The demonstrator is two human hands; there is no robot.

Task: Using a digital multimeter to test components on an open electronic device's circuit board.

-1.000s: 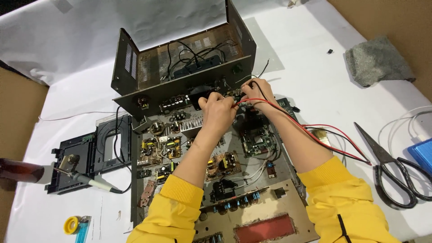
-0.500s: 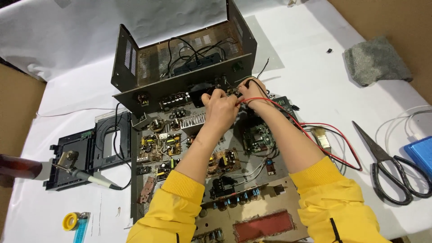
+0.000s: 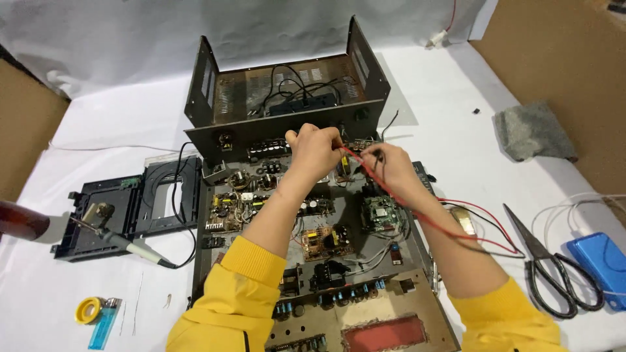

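Hands are held together over the far edge of an opened circuit chassis (image 3: pixel 313 261), just in front of the upturned dark metal case (image 3: pixel 287 98). The left hand (image 3: pixel 315 151) is closed in a pinch near the red lead (image 3: pixel 417 208); exactly what is gripped between its fingers cannot be told. The right hand (image 3: pixel 390 166) is curled shut around thin red and black leads that run from between the hands, over the right forearm, toward the scissors (image 3: pixel 554 267).

Slack lead draped over the arm could be snagged and pulled across the boards, and a slipped tip could bridge closely packed components, judging by how crowded the chassis is. A soldering iron (image 3: pixel 124 242) is resting on the black disc-drive frame (image 3: pixel 130 205) at the left; its cable could be caught by a sleeve. A solder reel (image 3: pixel 87 309) and a blue lighter (image 3: pixel 104 322) lie near the worktop (image 3: pixel 456 104) edge, a grey cloth (image 3: pixel 531 130) and a blue box (image 3: pixel 600 261) at the right.
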